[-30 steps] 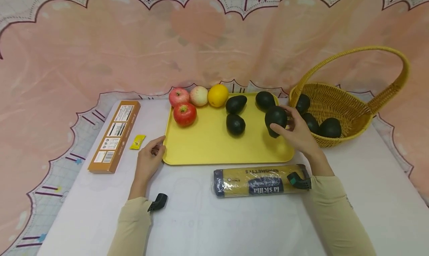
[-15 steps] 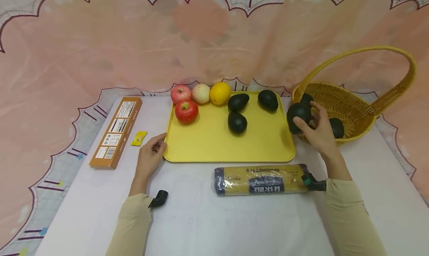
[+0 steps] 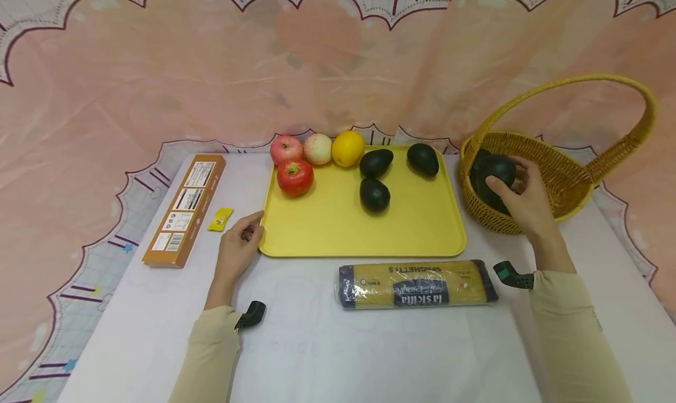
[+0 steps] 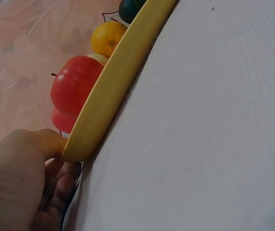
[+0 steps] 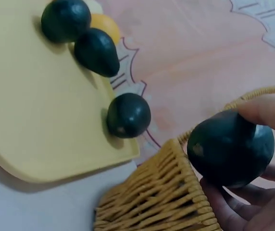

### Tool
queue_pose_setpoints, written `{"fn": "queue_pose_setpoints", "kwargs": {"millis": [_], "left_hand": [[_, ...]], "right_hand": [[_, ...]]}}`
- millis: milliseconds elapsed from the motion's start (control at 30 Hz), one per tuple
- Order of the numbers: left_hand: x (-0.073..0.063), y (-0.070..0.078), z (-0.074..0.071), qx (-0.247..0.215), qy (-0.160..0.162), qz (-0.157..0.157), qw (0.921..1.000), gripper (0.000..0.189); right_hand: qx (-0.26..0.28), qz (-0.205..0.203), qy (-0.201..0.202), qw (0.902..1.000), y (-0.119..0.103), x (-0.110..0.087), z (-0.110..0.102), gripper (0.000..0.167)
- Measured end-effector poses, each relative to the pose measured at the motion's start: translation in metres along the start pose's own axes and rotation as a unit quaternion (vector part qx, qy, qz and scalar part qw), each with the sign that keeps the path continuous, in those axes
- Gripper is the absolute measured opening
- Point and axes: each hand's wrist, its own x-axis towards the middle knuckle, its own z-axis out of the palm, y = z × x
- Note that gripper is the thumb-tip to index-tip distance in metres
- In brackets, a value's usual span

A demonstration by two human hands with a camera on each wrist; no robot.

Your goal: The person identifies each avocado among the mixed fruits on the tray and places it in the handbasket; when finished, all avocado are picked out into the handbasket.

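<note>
My right hand (image 3: 527,199) grips a dark green avocado (image 5: 231,149) between thumb and fingers, over the left part of the wicker basket (image 3: 567,203). Other dark avocados in the basket are mostly hidden behind the hand and the held one. At the left edge of the yellow tray (image 3: 327,233), my left hand (image 3: 239,247) pinches the rim, thumb against it and fingers curled below in the left wrist view. Three avocados lie on the tray: one at the back right (image 3: 423,160), one near the middle (image 3: 376,163) and one in front of it (image 3: 375,195).
A red pomegranate (image 3: 294,178), a pink apple (image 3: 286,149), a pale apple (image 3: 318,149) and an orange (image 3: 348,149) sit at the tray's back left. A spaghetti pack (image 3: 417,284) lies before the tray. Leftward are a brown box (image 3: 185,211) and a yellow packet (image 3: 220,219).
My right hand has carried the avocado rightward from above the tray's right side to over the basket. My left hand has stayed at the tray's edge.
</note>
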Motion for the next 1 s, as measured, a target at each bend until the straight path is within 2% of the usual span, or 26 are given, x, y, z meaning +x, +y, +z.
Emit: {"fn": "queue_pose_setpoints", "kwargs": {"millis": [200,500,700,1000], "left_hand": [[-0.001,-0.002,0.0,0.005,0.001,0.003,1.0,0.035],[0.0,-0.002,0.0,0.009,0.0,0.007,0.9999,0.035],[0.001,-0.001,-0.001,0.011,0.006,0.007,0.9999,0.035],[0.0,-0.001,0.0,0.009,0.005,0.01,0.9999,0.035]], "right_hand": [[-0.025,0.015,0.006,0.9996,0.002,0.017,-0.009,0.083],[-0.06,0.029,-0.007,0.9977,0.007,0.039,-0.027,0.091],[-0.083,0.026,-0.028,0.9958,0.009,0.055,-0.036,0.094],[-0.111,0.062,-0.052,0.9905,0.02,0.074,-0.046,0.104]]}}
